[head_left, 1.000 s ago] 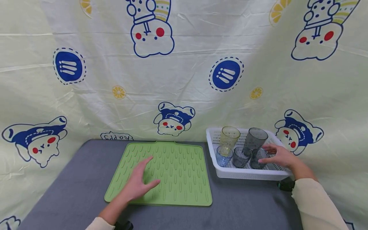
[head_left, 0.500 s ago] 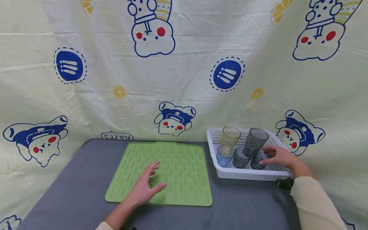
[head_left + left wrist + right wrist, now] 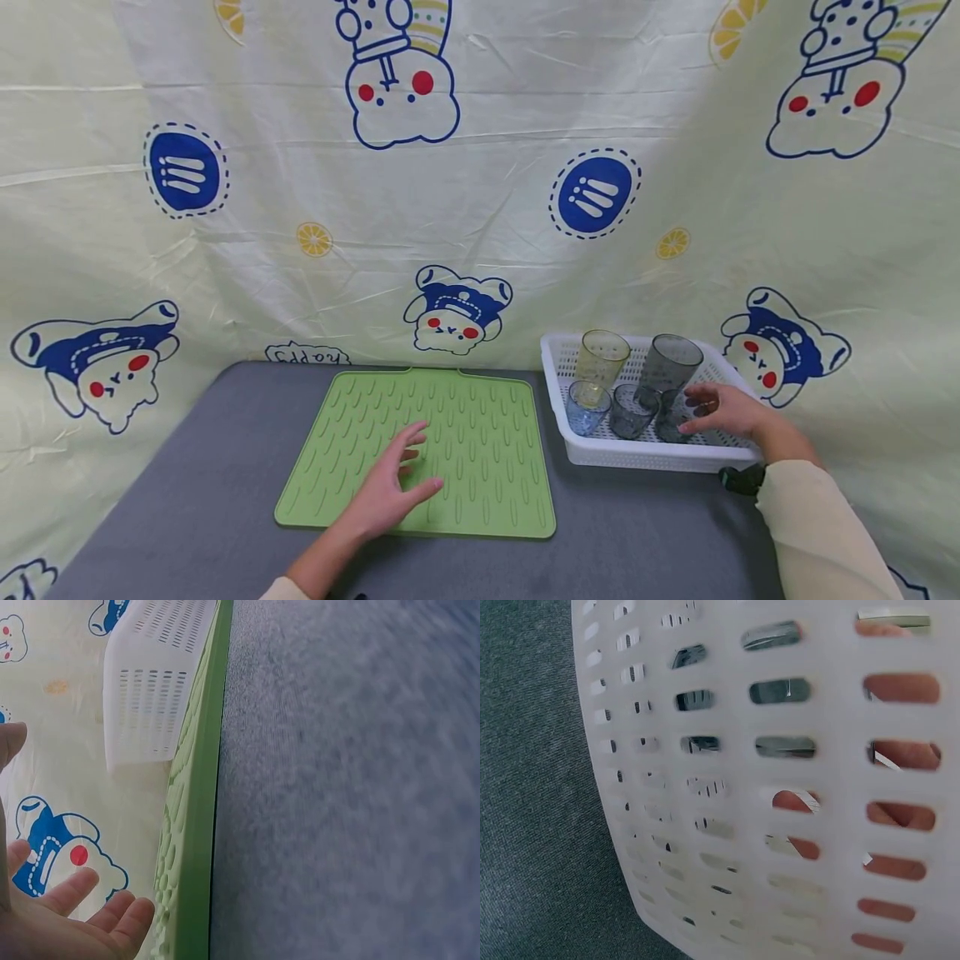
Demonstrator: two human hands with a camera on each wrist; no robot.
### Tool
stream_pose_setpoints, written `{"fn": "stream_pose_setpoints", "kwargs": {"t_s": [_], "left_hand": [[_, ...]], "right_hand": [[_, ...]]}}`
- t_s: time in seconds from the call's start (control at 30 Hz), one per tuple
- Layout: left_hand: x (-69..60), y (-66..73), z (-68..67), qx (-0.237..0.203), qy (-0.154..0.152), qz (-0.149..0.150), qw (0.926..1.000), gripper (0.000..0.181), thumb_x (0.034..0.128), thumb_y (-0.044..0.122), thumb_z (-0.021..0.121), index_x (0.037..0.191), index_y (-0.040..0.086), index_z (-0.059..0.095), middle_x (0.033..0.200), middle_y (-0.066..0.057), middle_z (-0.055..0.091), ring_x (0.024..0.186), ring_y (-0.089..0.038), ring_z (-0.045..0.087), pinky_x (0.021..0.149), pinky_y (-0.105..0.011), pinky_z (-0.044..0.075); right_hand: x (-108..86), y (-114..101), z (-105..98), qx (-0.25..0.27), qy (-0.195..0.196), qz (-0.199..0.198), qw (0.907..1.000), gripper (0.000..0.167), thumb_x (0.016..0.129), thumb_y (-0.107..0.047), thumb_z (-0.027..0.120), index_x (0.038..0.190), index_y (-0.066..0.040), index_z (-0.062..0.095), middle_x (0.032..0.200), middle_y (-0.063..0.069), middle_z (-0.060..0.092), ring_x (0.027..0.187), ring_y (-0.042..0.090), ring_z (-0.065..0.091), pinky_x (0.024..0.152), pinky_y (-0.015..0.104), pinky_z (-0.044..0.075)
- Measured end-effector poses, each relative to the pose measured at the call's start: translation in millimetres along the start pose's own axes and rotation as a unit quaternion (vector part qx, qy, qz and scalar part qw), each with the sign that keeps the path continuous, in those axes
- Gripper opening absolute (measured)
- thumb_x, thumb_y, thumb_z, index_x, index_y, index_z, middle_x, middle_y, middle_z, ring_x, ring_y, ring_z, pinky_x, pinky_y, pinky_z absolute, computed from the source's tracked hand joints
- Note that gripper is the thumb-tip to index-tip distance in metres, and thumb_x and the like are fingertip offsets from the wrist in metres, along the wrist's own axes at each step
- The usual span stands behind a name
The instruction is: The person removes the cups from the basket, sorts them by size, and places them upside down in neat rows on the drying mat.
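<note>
My left hand (image 3: 384, 492) hovers above the lower middle of the green ridged mat (image 3: 487, 467), fingers spread and holding nothing; the left wrist view shows its fingers (image 3: 67, 892) beside the mat's edge. At the right, my right hand (image 3: 727, 412) is inside the white basket (image 3: 622, 454), fingers bent around the right side of a small dark glass (image 3: 670, 417). In the right wrist view the basket wall (image 3: 727, 772) hides most of that hand, so whether the fingers touch the glass is unclear.
Also in the basket stand a tall yellowish glass (image 3: 602, 358), a tall grey glass (image 3: 671, 362), a small blue glass (image 3: 587, 408) and another small dark glass (image 3: 632, 412). Behind the grey table (image 3: 187, 500) hangs a printed curtain (image 3: 495, 208).
My left hand has moved to the right and slightly down over the mat. My right hand has barely moved beside the small dark glass. The glasses keep their places in the basket.
</note>
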State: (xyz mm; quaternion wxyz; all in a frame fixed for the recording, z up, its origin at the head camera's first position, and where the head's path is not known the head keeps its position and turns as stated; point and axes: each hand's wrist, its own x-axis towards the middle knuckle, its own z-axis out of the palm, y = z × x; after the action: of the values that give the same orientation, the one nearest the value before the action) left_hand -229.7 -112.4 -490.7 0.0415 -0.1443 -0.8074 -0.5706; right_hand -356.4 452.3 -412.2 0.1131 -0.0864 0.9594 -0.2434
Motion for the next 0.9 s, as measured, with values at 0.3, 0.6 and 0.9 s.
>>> {"fn": "stream_pose_setpoints", "kwargs": {"t_s": [0.3, 0.6, 0.9], "left_hand": [[4.5, 2.6, 2.8, -0.005, -0.005, -0.001, 1.0, 0.079, 0.0884, 0.024, 0.082, 0.155, 0.031, 0.039, 0.153, -0.016, 0.05, 0.136, -0.04, 0.051, 0.112, -0.058, 0.044], [9.8, 6.4, 6.5, -0.009, -0.02, 0.003, 0.9998, 0.077, 0.0903, 0.025, 0.08, 0.155, 0.032, 0.039, 0.154, -0.017, 0.048, 0.138, -0.042, 0.049, 0.113, -0.058, 0.044], [18.1, 10.3, 12.7, -0.013, -0.035, 0.009, 0.9993, 0.076, 0.0914, 0.03, 0.079, 0.155, 0.032, 0.038, 0.154, -0.013, 0.048, 0.139, -0.041, 0.049, 0.113, -0.057, 0.044]], "right_hand": [[-2.1, 1, 0, 0.003, 0.013, -0.01, 0.9999, 0.085, 0.085, -0.036, 0.084, 0.145, 0.01, 0.045, 0.142, 0.036, 0.052, 0.125, 0.052, 0.055, 0.099, 0.062, 0.052], [-10.4, 0, -2, 0.013, 0.04, -0.013, 0.999, 0.081, 0.087, -0.036, 0.081, 0.144, 0.01, 0.045, 0.14, 0.034, 0.053, 0.124, 0.05, 0.055, 0.1, 0.063, 0.052], [-17.9, -8, -3, 0.03, 0.073, -0.022, 0.9966, 0.081, 0.087, -0.032, 0.082, 0.143, 0.011, 0.043, 0.134, 0.033, 0.056, 0.12, 0.048, 0.057, 0.097, 0.061, 0.053]]}}
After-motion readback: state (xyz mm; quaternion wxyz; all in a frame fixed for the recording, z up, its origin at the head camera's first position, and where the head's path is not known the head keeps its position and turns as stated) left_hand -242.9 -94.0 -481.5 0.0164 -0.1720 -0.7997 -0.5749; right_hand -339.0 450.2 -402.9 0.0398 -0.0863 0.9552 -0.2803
